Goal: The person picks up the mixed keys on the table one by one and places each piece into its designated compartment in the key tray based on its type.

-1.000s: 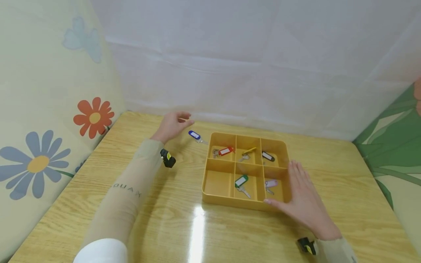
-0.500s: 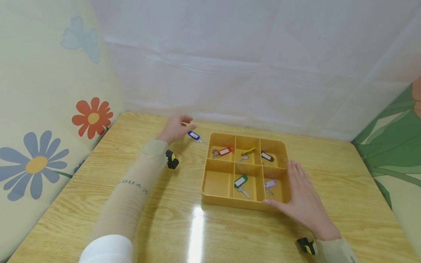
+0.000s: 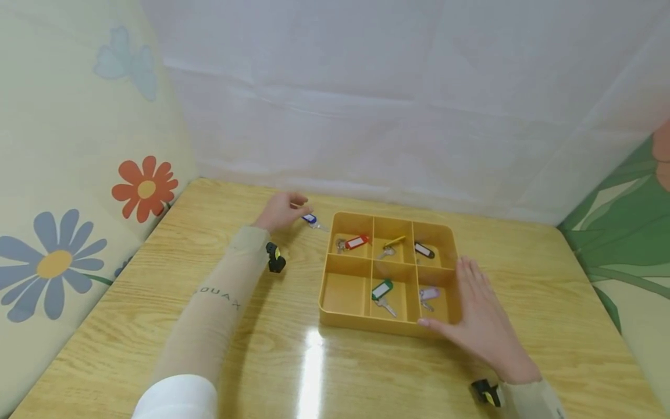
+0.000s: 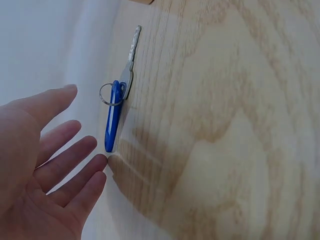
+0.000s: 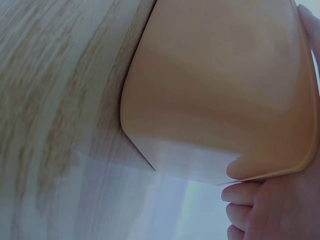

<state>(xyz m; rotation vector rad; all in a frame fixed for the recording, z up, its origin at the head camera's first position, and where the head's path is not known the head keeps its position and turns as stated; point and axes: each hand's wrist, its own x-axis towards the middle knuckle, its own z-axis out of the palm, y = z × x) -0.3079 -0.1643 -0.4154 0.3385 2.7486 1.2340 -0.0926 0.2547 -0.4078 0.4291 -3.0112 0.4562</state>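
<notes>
On the wooden table, a key with a blue key tag lies left of a yellow six-compartment organizer tray. My left hand is right by it, the thumb overlapping the tag's left end in the head view. In the left wrist view, its relaxed fingers reach beside the blue tag's lower end, thumb apart from the metal key. My right hand rests against the tray's front right corner, straight fingers along the right side and thumb at the front rim. In the right wrist view, fingertips show at the rim.
Inside the tray lie keys with tags: red, yellow and black at the back, green and lilac in front. A white sheet hangs behind the table. Flower-printed panels flank both sides.
My left hand has moved right and down toward the blue key tag, now overlapping part of it. My right hand stays at the tray's corner.
</notes>
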